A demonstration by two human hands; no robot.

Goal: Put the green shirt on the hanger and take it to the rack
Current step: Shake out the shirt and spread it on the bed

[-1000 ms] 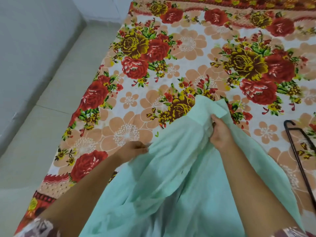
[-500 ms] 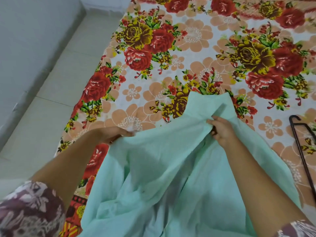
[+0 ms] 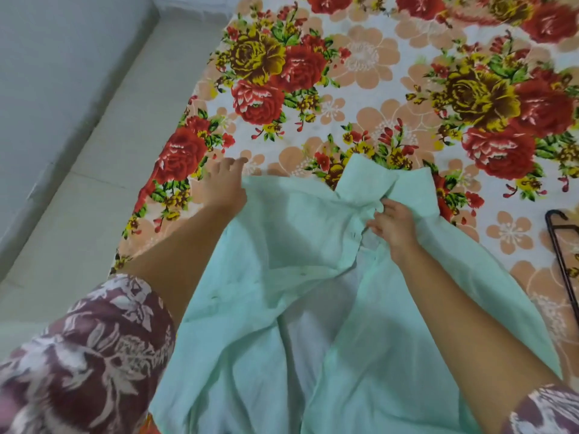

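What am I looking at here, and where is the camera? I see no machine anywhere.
There is no machine: a person works with bare hands, filmed by one camera worn on the head, looking down. A green shirt lies partly on a flowered sheet. The right hand pinches it near the collar. The left hand is at its left edge, but its grip is hidden. A black hanger lies on the sheet at the right, untouched. A pale floor shows on the left.
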